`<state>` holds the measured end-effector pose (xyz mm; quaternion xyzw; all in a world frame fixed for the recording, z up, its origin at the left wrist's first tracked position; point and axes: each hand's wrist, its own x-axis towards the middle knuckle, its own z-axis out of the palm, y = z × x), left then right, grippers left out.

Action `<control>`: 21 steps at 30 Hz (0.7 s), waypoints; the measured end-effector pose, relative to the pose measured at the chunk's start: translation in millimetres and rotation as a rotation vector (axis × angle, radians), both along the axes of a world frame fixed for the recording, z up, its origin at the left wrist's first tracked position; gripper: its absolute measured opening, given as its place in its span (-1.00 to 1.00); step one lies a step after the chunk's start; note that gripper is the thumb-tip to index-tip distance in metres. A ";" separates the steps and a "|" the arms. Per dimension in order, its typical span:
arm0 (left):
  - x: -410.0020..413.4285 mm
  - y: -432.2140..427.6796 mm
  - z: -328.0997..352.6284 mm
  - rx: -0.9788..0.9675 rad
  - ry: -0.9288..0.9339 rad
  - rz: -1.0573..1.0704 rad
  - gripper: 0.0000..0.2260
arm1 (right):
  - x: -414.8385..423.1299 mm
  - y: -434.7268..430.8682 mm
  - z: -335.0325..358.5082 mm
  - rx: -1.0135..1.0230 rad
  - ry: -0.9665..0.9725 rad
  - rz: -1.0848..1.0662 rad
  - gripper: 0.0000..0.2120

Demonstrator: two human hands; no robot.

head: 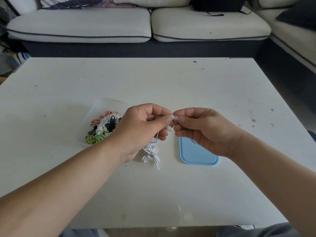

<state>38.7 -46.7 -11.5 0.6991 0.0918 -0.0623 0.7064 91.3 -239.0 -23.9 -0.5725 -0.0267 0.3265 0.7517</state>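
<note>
Above the middle of the white table [171, 86], both hands meet around a pair of white wired earphones. My left hand [142, 127] pinches one white earbud [168, 129] and the thin cable. My right hand [203, 129] pinches the other earbud [174, 117] between thumb and forefinger. The cable hangs from my left hand down to a coiled white bundle [151, 154] lying on the table. A clear plastic container [106, 124] to the left holds several tangled earphones in red-white, black, white and green.
A light blue lid [196, 156] lies flat on the table under my right wrist. A pale sofa with grey piping [136, 26] runs along the far side of the table, and its side section stands at the right.
</note>
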 end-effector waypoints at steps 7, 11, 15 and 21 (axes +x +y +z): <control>0.0 1.3 -2.1 -0.129 0.045 -0.038 -0.93 | 0.3 -0.2 -1.9 0.025 -0.024 0.034 -0.75; 0.4 1.4 -0.6 -0.095 0.026 -0.039 -0.94 | 0.7 -1.6 -0.6 0.053 -0.016 0.050 -0.78; -0.8 1.3 0.0 -0.066 0.018 -0.040 -0.93 | 0.8 -1.5 0.1 0.042 -0.006 0.055 -0.80; -1.5 0.7 0.1 -0.037 0.008 -0.004 -0.94 | -0.9 0.3 -0.3 0.002 0.032 0.049 -0.82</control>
